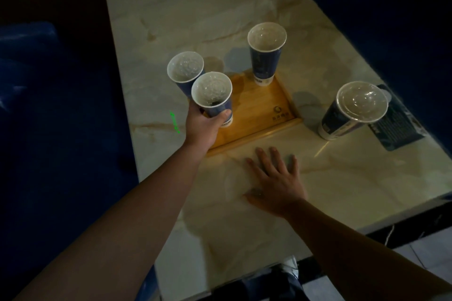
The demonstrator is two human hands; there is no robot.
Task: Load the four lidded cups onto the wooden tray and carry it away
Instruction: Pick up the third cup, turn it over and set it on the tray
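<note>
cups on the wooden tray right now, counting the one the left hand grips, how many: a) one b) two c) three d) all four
c) Three: the left hand grips one cup on the wooden tray, two more cups stand there, and the fourth cup stands on the table beside it.

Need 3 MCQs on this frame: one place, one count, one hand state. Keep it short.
1. Where does the cup with the domed lid stand?
A. on the wooden tray
B. on the table right of the tray
C. in the right hand

2. How many lidded cups are in view?
A. two
B. three
C. four

3. What is the left hand doing?
A. gripping a cup
B. lying flat on the table
C. lifting the tray

Key: 1 B, it stands on the marble table, off the wooden tray. 2 C, three at the tray plus that one. 3 A, fingers curl round the near cup; the right hand lies flat.
</note>
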